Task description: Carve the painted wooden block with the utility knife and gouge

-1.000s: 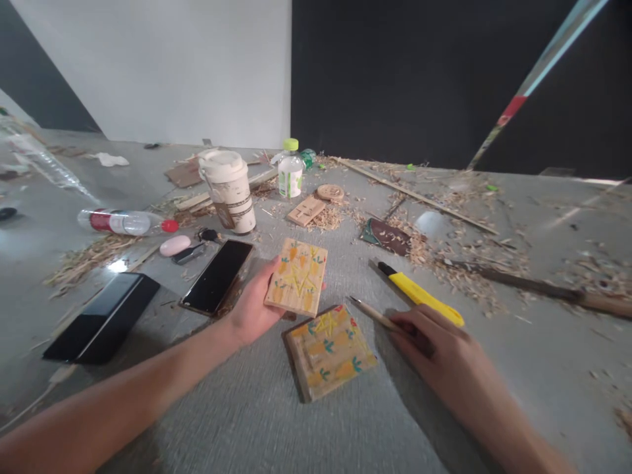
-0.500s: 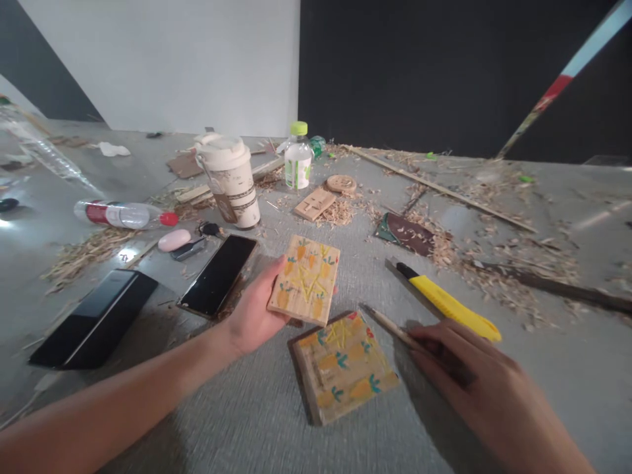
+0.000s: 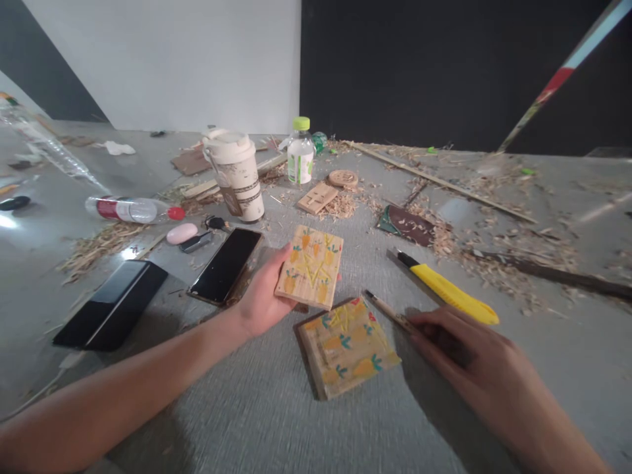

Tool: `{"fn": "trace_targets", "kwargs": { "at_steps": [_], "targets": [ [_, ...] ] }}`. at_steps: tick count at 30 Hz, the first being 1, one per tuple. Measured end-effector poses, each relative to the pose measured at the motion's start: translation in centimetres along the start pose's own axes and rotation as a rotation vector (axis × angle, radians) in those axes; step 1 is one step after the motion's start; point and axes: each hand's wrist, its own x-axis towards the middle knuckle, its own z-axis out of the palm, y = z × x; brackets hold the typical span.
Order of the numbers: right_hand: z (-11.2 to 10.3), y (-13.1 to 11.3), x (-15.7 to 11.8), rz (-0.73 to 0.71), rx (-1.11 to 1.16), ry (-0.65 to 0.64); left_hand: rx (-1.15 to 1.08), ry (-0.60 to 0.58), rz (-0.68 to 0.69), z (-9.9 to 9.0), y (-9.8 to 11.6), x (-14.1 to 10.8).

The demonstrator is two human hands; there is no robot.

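My left hand [image 3: 264, 296] is closed on the edge of a small painted wooden block [image 3: 310, 268], raised off the table with its face toward me. Orange carrot-like shapes with green tops and a yellow star decorate it. Below it lies a second wooden block [image 3: 353, 352] with a similar pattern, flat on the grey table. My right hand [image 3: 469, 368] pinches a thin pale wooden carving knife [image 3: 390, 313] whose dark tip points toward the lower block. The lower fingers of my right hand are hidden in shadow.
A yellow utility knife [image 3: 447, 289] lies beyond my right hand. A phone [image 3: 227, 266] and a folded black device [image 3: 111, 306] are at left, near a cup [image 3: 237, 174] and a red-capped bottle [image 3: 133, 210]. Wood shavings [image 3: 523, 280] litter the right and back.
The whole view has shifted slightly, so objects sit a little higher and further right. Both hands keep the same holds, and the lower block stays on the table.
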Motion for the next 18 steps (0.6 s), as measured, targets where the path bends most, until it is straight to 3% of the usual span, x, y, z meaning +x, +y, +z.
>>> {"fn": "trace_targets", "kwargs": {
  "at_steps": [11, 18],
  "targets": [
    [-0.5, -2.0, -0.4, -0.024, -0.009, -0.024, 0.072, 0.049, 0.029, 0.5, 0.1, -0.1],
    [-0.2, -3.9, -0.3, -0.21, -0.118, -0.096, 0.088, 0.091, 0.039, 1.2, 0.1, -0.1]
  ]
}}
